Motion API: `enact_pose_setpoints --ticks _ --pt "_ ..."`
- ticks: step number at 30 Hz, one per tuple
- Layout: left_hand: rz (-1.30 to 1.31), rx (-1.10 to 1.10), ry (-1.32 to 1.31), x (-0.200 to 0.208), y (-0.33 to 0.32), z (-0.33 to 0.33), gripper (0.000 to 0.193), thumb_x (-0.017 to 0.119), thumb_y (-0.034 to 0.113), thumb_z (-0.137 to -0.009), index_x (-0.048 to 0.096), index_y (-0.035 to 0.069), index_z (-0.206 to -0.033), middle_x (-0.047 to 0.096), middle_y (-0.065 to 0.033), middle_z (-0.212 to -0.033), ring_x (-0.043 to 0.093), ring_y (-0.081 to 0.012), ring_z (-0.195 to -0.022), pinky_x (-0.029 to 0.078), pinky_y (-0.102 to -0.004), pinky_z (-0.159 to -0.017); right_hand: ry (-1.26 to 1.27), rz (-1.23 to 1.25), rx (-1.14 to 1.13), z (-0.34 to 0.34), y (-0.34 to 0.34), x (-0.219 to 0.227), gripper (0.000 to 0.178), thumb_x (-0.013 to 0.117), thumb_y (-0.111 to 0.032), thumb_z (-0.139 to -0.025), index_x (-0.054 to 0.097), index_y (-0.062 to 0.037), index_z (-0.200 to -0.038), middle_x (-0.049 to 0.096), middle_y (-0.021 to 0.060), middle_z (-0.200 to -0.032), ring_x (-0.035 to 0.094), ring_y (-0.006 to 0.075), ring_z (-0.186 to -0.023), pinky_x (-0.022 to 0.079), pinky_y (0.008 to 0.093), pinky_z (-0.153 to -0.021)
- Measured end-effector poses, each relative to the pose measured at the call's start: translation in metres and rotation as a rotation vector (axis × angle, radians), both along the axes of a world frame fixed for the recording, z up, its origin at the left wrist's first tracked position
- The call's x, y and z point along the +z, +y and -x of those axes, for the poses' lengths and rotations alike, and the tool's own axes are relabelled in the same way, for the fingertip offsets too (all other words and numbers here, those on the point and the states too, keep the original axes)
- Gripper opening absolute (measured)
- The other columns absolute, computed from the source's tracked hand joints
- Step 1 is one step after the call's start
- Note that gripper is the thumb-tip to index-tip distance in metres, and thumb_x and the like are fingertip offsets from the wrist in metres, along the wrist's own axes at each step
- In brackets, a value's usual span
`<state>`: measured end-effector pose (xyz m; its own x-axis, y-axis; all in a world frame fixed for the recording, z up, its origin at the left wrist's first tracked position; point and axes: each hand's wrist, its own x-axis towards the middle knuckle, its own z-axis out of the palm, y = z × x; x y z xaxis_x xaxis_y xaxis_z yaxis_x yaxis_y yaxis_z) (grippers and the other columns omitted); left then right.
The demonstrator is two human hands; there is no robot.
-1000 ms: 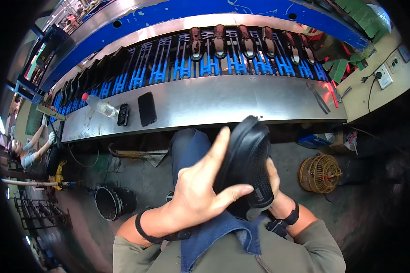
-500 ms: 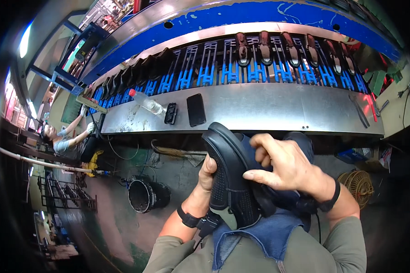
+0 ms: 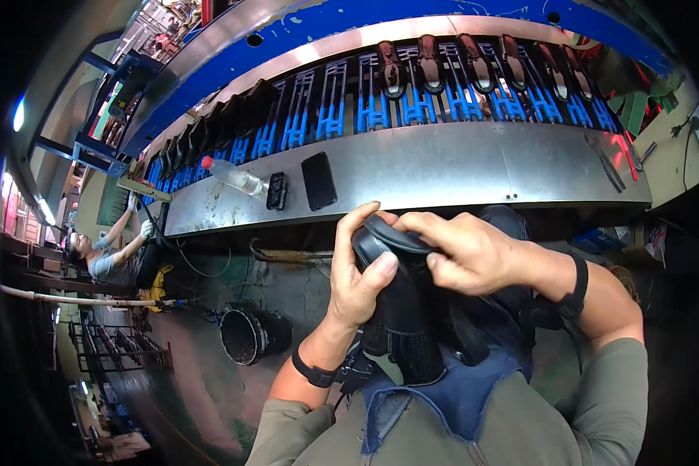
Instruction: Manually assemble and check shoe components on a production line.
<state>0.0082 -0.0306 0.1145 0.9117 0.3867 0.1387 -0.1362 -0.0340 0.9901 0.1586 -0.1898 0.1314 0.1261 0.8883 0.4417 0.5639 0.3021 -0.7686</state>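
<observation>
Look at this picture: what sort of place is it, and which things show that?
Most likely a shoe factory line. Both hands, left and right, grip a black shoe beside a steel bench, behind which a conveyor of blue racks carries more shoes.

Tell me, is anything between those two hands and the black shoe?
Nothing visible. The left hand and right hand both grip the black shoe directly, fingers pressed on its top edge above the blue apron.

Phone (image 3: 318, 180), bottle (image 3: 235, 178) on steel shelf (image 3: 458, 167); bucket (image 3: 245, 336) below.
</observation>
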Motion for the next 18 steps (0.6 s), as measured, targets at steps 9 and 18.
enact_pose_setpoints --ticks 9,18 --pt "0.615 -0.065 0.119 -0.073 0.006 -0.014 0.074 0.052 0.055 -0.099 0.040 0.002 -0.149 0.056 -0.0236 -0.136 0.060 -0.0324 -0.120 0.051 -0.0453 -0.103 -0.246 0.197 -0.451 0.066 -0.022 -0.037 0.069 0.066 -0.021 -0.087 0.039 0.0156 -0.138 0.064 0.0170 -0.071 0.065 0.0352 -0.055 0.053 0.0420 -0.050" --pt "0.911 -0.184 0.332 -0.107 0.003 -0.049 0.066 0.044 0.057 -0.104 0.054 -0.001 -0.133 0.067 -0.0182 -0.119 0.069 -0.0280 -0.105 0.059 -0.0425 -0.090 -0.529 0.242 -0.414 0.081 -0.079 -0.067 0.077 0.069 -0.009 -0.073 0.047 -0.0042 -0.146 0.046 0.0277 -0.144 0.043 0.0451 -0.137 0.039 0.0557 -0.109"
